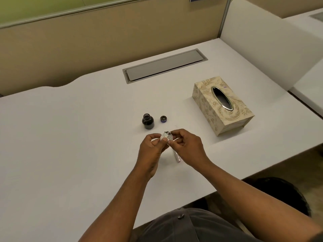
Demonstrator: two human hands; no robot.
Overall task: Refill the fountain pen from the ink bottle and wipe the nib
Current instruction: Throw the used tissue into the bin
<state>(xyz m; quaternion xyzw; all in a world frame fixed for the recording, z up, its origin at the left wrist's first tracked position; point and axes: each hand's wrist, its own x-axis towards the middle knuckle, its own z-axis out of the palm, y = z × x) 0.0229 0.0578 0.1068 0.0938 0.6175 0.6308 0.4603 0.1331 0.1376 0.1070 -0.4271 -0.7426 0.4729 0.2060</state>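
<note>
So I'm at the wipe stage I think. Both hands meet over the desk (pixel 70 137), just in front of the ink bottle (pixel 148 121). Left hand (pixel 151 148) has thumb + fingers curled, pinching a small wad of tissue (pixel 166 136) w/ dark ink blotches on it. Right hand (pixel 186 145) is curled too, pinching at the same wad from the other side. The fountain pen (pixel 176 155) pokes out below my hands, silver barrel angled down toward me, nib end buried in the tissue, so can't see the nib itself or exactly which fingers hold the pen.

Bottle is open, cap (pixel 163 118) parked just beside it on the right, prob so I can re-dip if needed. Tissue box (pixel 222 105) sits well off to the right, away from the ink but reachable. Keeping the wad tight around the nib so ink doesn't hit the white top. Cap's not back on yet.
</note>
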